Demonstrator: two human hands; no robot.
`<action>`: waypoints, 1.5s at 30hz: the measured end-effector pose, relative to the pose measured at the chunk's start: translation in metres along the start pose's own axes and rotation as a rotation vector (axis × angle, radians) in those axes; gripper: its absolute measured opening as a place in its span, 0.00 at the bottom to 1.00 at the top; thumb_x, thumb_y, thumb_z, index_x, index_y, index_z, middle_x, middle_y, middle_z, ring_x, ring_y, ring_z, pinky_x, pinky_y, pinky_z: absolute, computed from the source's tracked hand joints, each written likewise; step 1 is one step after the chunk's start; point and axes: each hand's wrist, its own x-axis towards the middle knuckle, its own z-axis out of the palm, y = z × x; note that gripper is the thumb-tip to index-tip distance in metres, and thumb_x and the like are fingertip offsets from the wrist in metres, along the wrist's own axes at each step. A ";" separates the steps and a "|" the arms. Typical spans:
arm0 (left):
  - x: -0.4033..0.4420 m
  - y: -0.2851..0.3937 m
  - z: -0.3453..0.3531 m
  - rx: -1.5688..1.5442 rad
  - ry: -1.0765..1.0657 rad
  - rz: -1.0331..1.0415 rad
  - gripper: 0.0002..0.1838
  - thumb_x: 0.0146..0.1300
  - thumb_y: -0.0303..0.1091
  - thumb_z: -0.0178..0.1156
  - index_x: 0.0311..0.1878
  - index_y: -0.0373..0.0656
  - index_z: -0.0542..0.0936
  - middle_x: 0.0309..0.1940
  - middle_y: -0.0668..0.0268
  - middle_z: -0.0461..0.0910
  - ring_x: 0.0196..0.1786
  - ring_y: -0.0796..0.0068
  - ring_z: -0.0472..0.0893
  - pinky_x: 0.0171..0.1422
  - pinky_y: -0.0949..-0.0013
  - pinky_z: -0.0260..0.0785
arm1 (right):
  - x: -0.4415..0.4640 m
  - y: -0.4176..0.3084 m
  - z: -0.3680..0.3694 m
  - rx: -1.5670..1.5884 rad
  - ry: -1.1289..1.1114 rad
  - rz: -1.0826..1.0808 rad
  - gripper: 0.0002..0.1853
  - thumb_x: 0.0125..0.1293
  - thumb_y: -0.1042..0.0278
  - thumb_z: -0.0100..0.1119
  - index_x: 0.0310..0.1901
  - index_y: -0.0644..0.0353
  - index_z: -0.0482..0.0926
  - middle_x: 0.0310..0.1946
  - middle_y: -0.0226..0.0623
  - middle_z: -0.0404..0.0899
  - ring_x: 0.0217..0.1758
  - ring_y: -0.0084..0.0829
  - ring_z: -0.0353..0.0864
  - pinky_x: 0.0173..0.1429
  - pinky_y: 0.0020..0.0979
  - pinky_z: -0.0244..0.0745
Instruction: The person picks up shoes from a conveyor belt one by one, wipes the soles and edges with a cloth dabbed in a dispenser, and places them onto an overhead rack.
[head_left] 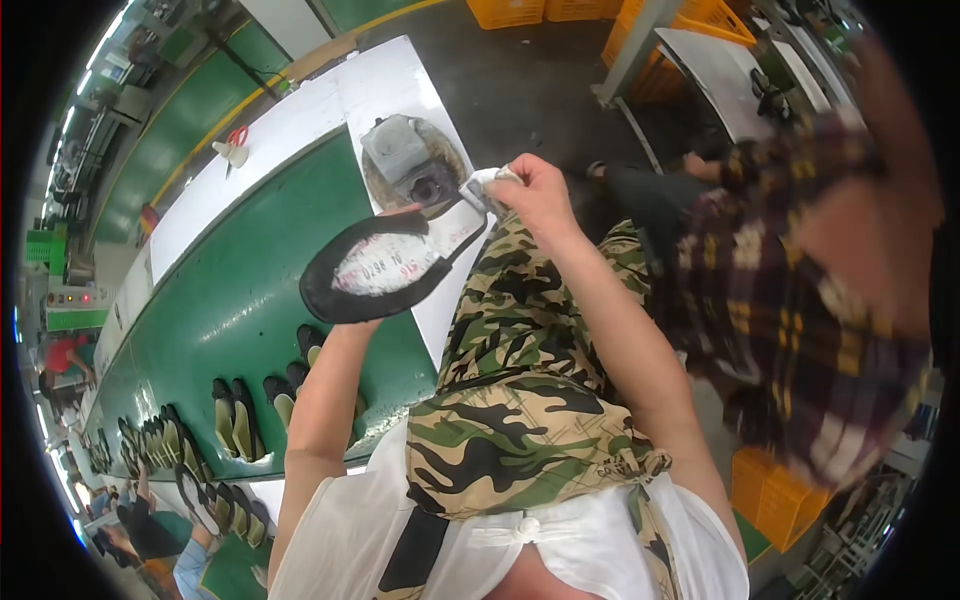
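Observation:
A black shoe upper [325, 280] is held with its underside up, and a white bottom stamped with numbers shows inside the black edge. My left hand [405, 210] grips it from beneath; most of that hand is hidden behind the shoe, with only some fingers showing at the far edge. At the narrow heel end, my right hand [541, 196] pinches a crumpled white cloth or paper [487, 184] against the shoe. Just beyond the heel stands a grey metal block [397, 148] with a dark round opening, on a brown, crusted round base.
A green conveyor belt [240, 300] with a white border [215, 185] carries several shoes [235, 418] at left. Red-handled scissors [237, 136] lie on the border. Another person in a plaid shirt [790, 260] is close on the right. Orange crates [780, 495] stand on the floor.

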 end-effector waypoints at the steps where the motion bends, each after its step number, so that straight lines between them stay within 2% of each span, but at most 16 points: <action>1: 0.001 0.006 0.004 -0.012 -0.030 -0.043 0.21 0.65 0.34 0.58 0.59 0.36 0.78 0.49 0.63 0.81 0.48 0.78 0.78 0.54 0.75 0.70 | -0.001 -0.002 0.000 -0.022 0.021 0.008 0.08 0.54 0.73 0.68 0.28 0.62 0.75 0.24 0.27 0.77 0.27 0.17 0.73 0.29 0.25 0.67; 4: 0.004 0.008 0.016 -0.148 -0.045 -0.112 0.23 0.67 0.34 0.56 0.63 0.35 0.75 0.50 0.62 0.81 0.47 0.78 0.79 0.54 0.75 0.72 | -0.007 -0.019 0.003 0.089 -0.018 0.063 0.08 0.53 0.73 0.67 0.27 0.62 0.75 0.24 0.28 0.76 0.27 0.17 0.73 0.30 0.25 0.67; 5: 0.004 0.006 0.021 -0.195 -0.044 -0.114 0.23 0.67 0.35 0.56 0.63 0.34 0.75 0.50 0.62 0.81 0.48 0.77 0.80 0.55 0.73 0.73 | -0.011 -0.027 0.006 0.112 -0.043 0.093 0.08 0.56 0.75 0.67 0.29 0.59 0.74 0.25 0.27 0.75 0.26 0.16 0.69 0.32 0.22 0.63; 8: 0.004 -0.006 0.014 0.201 -0.144 0.095 0.32 0.57 0.25 0.69 0.66 0.38 0.71 0.59 0.62 0.77 0.60 0.69 0.77 0.66 0.63 0.71 | -0.017 -0.052 0.017 0.184 -0.097 0.177 0.08 0.56 0.75 0.67 0.30 0.59 0.74 0.25 0.27 0.75 0.26 0.17 0.69 0.33 0.23 0.64; 10: 0.006 -0.023 -0.001 0.625 -0.123 0.274 0.31 0.53 0.27 0.72 0.62 0.38 0.74 0.56 0.61 0.79 0.59 0.68 0.78 0.65 0.62 0.71 | -0.018 -0.064 0.023 0.190 -0.104 0.166 0.08 0.56 0.74 0.67 0.30 0.58 0.74 0.26 0.27 0.76 0.27 0.19 0.71 0.35 0.23 0.66; 13: 0.013 -0.013 0.004 0.863 -0.133 0.410 0.28 0.49 0.28 0.74 0.57 0.39 0.78 0.51 0.61 0.82 0.56 0.68 0.81 0.62 0.63 0.73 | -0.016 -0.084 0.029 0.174 -0.119 0.125 0.08 0.56 0.74 0.67 0.31 0.58 0.75 0.27 0.28 0.78 0.28 0.18 0.72 0.35 0.23 0.67; 16: 0.018 0.010 0.025 0.727 -0.120 0.247 0.27 0.45 0.26 0.74 0.53 0.39 0.80 0.46 0.62 0.84 0.52 0.67 0.83 0.59 0.65 0.74 | -0.013 -0.104 0.034 0.245 -0.123 0.020 0.09 0.54 0.72 0.69 0.32 0.62 0.77 0.27 0.29 0.78 0.27 0.18 0.74 0.32 0.24 0.68; 17: 0.019 0.025 0.034 0.595 -0.149 0.078 0.29 0.42 0.25 0.75 0.52 0.38 0.80 0.45 0.62 0.85 0.50 0.67 0.84 0.58 0.65 0.74 | -0.011 -0.110 0.035 0.284 -0.129 -0.013 0.09 0.55 0.72 0.69 0.32 0.62 0.76 0.27 0.29 0.78 0.28 0.17 0.74 0.33 0.23 0.68; 20: 0.028 0.042 0.031 0.621 -0.321 -0.214 0.40 0.38 0.24 0.77 0.60 0.35 0.74 0.47 0.61 0.84 0.52 0.68 0.82 0.60 0.65 0.73 | -0.002 -0.125 0.036 0.380 -0.155 -0.135 0.08 0.56 0.74 0.68 0.31 0.60 0.75 0.28 0.28 0.78 0.29 0.17 0.74 0.35 0.23 0.69; 26: 0.030 0.052 0.034 0.248 -0.528 -0.296 0.48 0.34 0.26 0.79 0.64 0.32 0.68 0.52 0.62 0.80 0.55 0.72 0.79 0.63 0.68 0.70 | 0.029 -0.116 0.025 0.388 -0.184 -0.323 0.09 0.56 0.78 0.64 0.28 0.58 0.72 0.26 0.23 0.74 0.28 0.14 0.69 0.33 0.21 0.64; 31: 0.030 0.041 0.034 -0.042 -0.549 -0.461 0.46 0.40 0.28 0.75 0.66 0.34 0.67 0.56 0.60 0.79 0.57 0.68 0.80 0.65 0.65 0.70 | 0.015 -0.097 0.008 0.397 -0.234 -0.287 0.10 0.55 0.81 0.62 0.26 0.57 0.70 0.26 0.24 0.73 0.29 0.15 0.69 0.34 0.22 0.65; 35: 0.040 0.033 0.039 -0.121 -0.535 -0.543 0.43 0.44 0.29 0.72 0.66 0.33 0.67 0.55 0.58 0.79 0.56 0.63 0.81 0.63 0.61 0.73 | -0.003 -0.073 -0.016 0.439 -0.264 -0.267 0.09 0.55 0.84 0.59 0.28 0.58 0.71 0.37 0.36 0.81 0.39 0.25 0.80 0.44 0.26 0.73; 38: 0.051 0.030 0.057 -0.175 -0.488 -0.575 0.41 0.46 0.31 0.70 0.65 0.33 0.67 0.54 0.57 0.79 0.55 0.63 0.81 0.63 0.60 0.73 | -0.019 -0.063 -0.043 0.464 -0.258 -0.221 0.09 0.55 0.84 0.58 0.28 0.58 0.71 0.38 0.37 0.80 0.40 0.26 0.79 0.44 0.26 0.72; 39: 0.056 0.028 0.064 -0.223 -0.454 -0.599 0.33 0.49 0.26 0.68 0.61 0.32 0.72 0.53 0.58 0.80 0.53 0.65 0.81 0.61 0.62 0.74 | -0.025 -0.059 -0.053 0.437 -0.240 -0.228 0.09 0.55 0.83 0.59 0.28 0.59 0.70 0.37 0.36 0.80 0.39 0.24 0.78 0.43 0.25 0.72; 41: 0.066 0.026 0.077 -0.234 -0.435 -0.603 0.32 0.50 0.25 0.67 0.61 0.31 0.71 0.53 0.57 0.80 0.54 0.64 0.82 0.62 0.61 0.74 | -0.033 -0.053 -0.076 0.383 -0.207 -0.252 0.10 0.56 0.82 0.61 0.27 0.59 0.69 0.36 0.35 0.80 0.37 0.21 0.76 0.42 0.25 0.71; 45: 0.095 0.019 0.111 -0.233 -0.349 -0.585 0.29 0.52 0.23 0.65 0.60 0.31 0.72 0.52 0.55 0.81 0.53 0.60 0.83 0.61 0.58 0.75 | -0.047 -0.035 -0.125 0.502 -0.172 -0.229 0.08 0.54 0.83 0.57 0.30 0.58 0.69 0.38 0.39 0.79 0.40 0.25 0.77 0.45 0.27 0.72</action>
